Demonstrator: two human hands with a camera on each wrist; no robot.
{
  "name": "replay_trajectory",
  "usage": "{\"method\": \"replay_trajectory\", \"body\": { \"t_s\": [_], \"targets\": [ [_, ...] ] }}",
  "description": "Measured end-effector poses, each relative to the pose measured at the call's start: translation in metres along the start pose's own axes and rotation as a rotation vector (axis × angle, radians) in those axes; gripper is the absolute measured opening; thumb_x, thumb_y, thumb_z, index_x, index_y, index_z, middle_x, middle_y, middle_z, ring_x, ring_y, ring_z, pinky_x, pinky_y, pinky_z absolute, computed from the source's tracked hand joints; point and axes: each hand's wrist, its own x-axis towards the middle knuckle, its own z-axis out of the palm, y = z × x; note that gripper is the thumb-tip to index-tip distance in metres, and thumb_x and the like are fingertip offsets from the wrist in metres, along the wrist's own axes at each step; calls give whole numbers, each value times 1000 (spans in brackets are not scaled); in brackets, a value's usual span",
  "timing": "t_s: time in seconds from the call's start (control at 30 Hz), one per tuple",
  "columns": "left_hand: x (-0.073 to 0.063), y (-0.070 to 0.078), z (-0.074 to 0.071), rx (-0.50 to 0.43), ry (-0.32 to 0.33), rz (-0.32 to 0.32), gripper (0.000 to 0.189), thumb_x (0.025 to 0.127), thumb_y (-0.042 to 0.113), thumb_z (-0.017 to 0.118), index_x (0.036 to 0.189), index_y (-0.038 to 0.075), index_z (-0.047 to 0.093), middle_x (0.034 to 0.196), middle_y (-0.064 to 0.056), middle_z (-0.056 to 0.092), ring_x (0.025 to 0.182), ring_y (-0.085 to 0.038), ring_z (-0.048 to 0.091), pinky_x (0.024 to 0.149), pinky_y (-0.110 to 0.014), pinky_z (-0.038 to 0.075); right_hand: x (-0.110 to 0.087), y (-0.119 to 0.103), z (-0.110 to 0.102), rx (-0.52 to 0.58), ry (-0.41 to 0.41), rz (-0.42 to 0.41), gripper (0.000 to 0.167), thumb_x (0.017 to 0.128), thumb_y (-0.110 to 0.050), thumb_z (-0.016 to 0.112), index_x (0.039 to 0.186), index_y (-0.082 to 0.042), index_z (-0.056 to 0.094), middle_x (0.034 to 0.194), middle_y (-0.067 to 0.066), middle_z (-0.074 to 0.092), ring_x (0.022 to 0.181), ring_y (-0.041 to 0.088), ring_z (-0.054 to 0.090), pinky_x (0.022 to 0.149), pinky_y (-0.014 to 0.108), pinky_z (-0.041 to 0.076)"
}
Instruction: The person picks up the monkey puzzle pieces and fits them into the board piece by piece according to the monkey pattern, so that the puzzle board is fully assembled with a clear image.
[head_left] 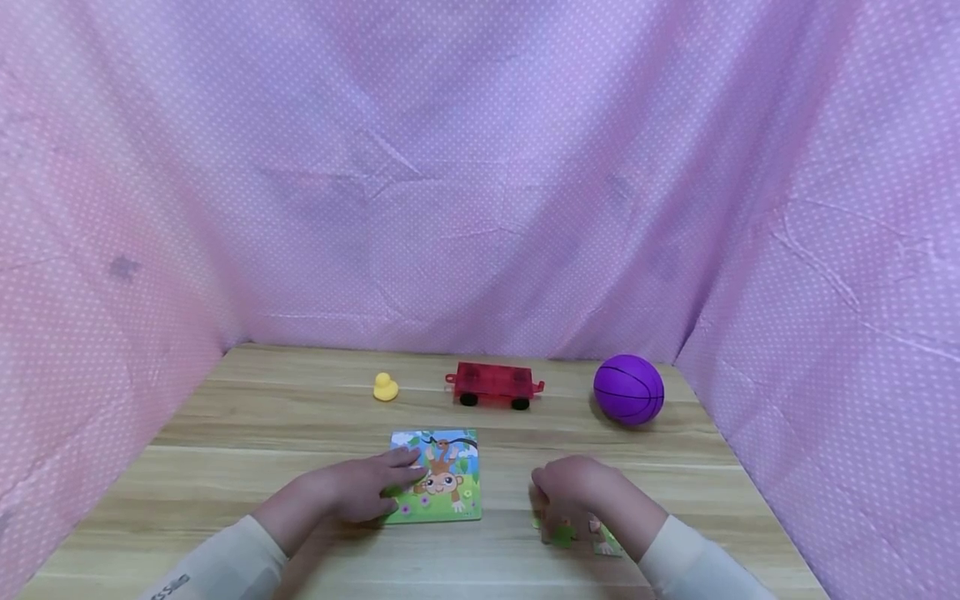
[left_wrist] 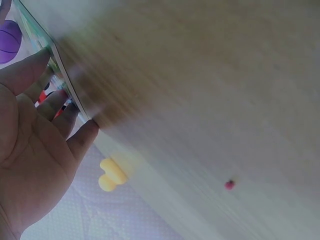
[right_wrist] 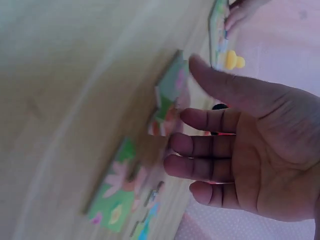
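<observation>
My left hand [head_left: 367, 486] rests with fingers spread on the left side of a square jigsaw puzzle [head_left: 450, 475], which shows a monkey hanging from a branch. In the left wrist view its thumb and little finger [left_wrist: 85, 137] lie at the puzzle's edge. To the right, my right hand [head_left: 573, 487] reaches down over loose puzzle pieces. In the right wrist view its thumb and loosely bent fingers [right_wrist: 200, 145] are right at a green and brown puzzle piece [right_wrist: 172, 85]. Another green piece with a pink hand print [right_wrist: 114, 192] lies beside it, near a blue-green piece [right_wrist: 146, 217].
Behind the puzzle stand a yellow toy duck [head_left: 386, 387], a red toy wagon [head_left: 493, 383] with black wheels and a purple ball [head_left: 628, 390]. A small red thing [left_wrist: 229, 184] shows in the left wrist view. Pink dotted cloth [head_left: 480, 208] surrounds the wooden table [head_left: 247, 433].
</observation>
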Motion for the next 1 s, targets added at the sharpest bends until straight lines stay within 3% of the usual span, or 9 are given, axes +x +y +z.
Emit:
{"method": "replay_trajectory", "body": {
  "t_s": [0.1,0.33,0.67,1.0],
  "targets": [
    [0,0,-1,-10,-5,-1,53,99,32,56,149,37,40,163,4,24,150,-27,22,116,-55,29,-5,-1,5,-9,-6,0,37,69,-30,88,79,-23,54,73,-7,52,66,12,49,61,29,44],
    [0,0,0,-16,-6,-3,53,99,32,56,149,38,40,163,4,24,150,-27,22,116,-55,29,-9,-7,6,-46,79,-103,35,69,-20,86,77,-20,52,70,-8,48,63,10,45,58,27,41],
    [2,-3,2,2,-4,-4,54,98,34,56,149,39,39,163,5,23,150,-27,22,115,-56,30,11,-6,10,151,78,-152,25,84,-23,77,87,-25,52,74,-11,53,67,8,49,61,25,43],
    [3,-4,3,-19,-14,-17,53,99,34,55,149,40,39,164,7,21,151,-25,20,116,-55,28,32,-5,1,313,177,-381,8,89,-20,71,94,-22,66,80,-15,58,73,0,51,67,20,47]
  ]
}}
